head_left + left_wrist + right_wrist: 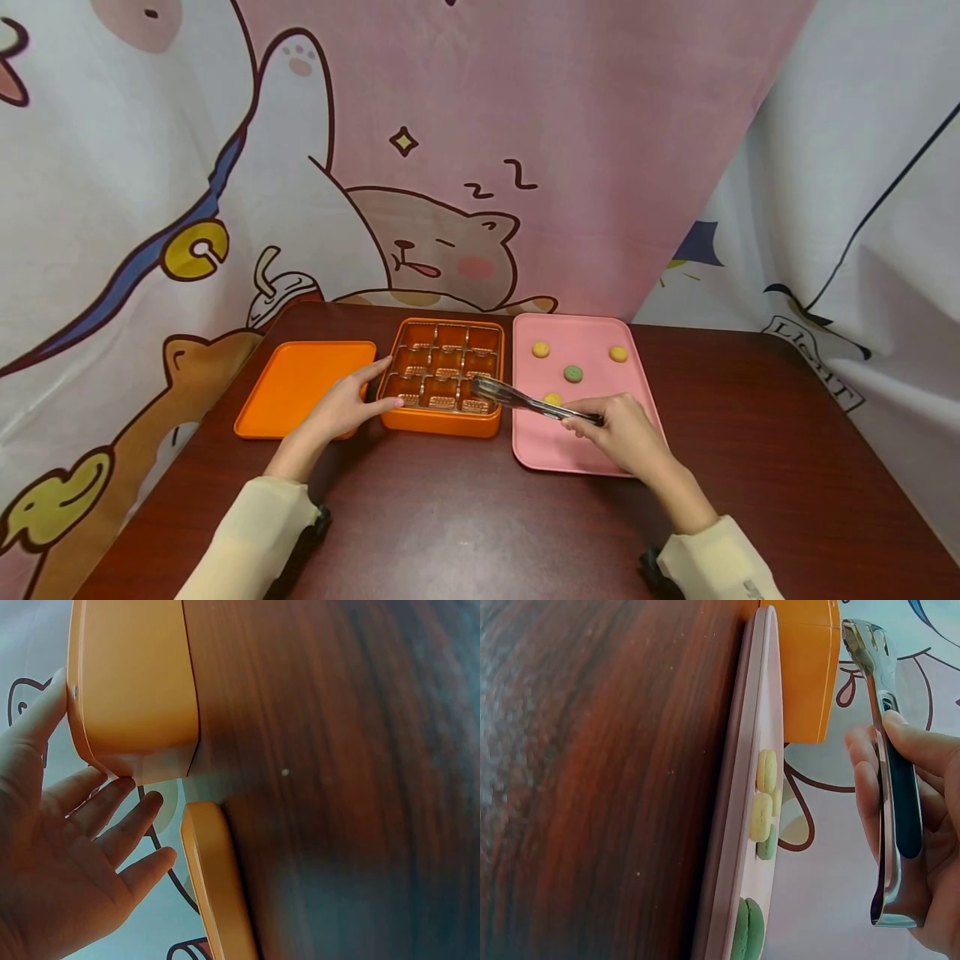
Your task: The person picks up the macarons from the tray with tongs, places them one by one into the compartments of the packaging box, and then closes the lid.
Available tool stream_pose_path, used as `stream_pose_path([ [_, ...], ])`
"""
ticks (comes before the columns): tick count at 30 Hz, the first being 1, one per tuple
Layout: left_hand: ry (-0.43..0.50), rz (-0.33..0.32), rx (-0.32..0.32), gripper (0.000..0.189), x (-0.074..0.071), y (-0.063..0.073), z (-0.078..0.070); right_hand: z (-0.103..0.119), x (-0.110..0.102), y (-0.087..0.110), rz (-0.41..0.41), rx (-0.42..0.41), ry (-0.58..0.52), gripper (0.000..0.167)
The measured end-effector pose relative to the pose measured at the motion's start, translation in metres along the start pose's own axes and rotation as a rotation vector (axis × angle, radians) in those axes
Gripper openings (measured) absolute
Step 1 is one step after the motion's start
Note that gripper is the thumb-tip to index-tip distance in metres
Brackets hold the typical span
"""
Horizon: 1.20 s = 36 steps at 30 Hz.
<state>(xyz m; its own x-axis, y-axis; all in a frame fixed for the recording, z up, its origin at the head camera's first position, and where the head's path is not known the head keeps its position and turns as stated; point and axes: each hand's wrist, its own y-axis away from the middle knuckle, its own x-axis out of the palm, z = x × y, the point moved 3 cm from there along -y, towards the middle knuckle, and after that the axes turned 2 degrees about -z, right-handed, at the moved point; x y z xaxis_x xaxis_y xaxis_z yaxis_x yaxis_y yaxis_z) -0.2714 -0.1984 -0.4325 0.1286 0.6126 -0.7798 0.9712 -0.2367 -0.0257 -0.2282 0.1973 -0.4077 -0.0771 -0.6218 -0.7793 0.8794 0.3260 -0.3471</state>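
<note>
My right hand (618,429) grips metal tongs (536,404) with dark handle insets. Their tips reach over the near right compartments of an orange box (442,423) with a clear divided insert. In the right wrist view the tong arms lie close together, with no macaron showing between the tips. My left hand (348,404) steadies the box, its thumb at the front rim and straight fingers against the left side. Yellow macarons (541,350) and a green macaron (573,374) lie on a pink tray (536,446). Another green macaron (748,930) shows in the right wrist view.
An orange lid (307,383) lies left of the box, beside my left hand. The pink tray stands close to the box's right side. All rest on a dark wooden table (450,517), with a cartoon-printed curtain (600,150) hanging behind it.
</note>
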Motion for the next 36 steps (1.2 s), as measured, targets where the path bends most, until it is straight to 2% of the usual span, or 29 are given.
stream_pose_path([
  [7, -0.009, 0.007, -0.015, 0.083, -0.0006, -0.0001, -0.0006, 0.0002, 0.0013, 0.0005, 0.003, 0.019, 0.032, 0.016],
  [24, -0.006, 0.007, -0.014, 0.083, -0.0003, -0.0006, -0.0009, -0.0007, 0.0014, 0.0009, -0.006, -0.007, 0.063, 0.022],
  [36, -0.009, 0.009, -0.016, 0.083, 0.0003, -0.0004, -0.0007, -0.0009, -0.0040, 0.0006, -0.004, 0.017, 0.000, 0.021],
])
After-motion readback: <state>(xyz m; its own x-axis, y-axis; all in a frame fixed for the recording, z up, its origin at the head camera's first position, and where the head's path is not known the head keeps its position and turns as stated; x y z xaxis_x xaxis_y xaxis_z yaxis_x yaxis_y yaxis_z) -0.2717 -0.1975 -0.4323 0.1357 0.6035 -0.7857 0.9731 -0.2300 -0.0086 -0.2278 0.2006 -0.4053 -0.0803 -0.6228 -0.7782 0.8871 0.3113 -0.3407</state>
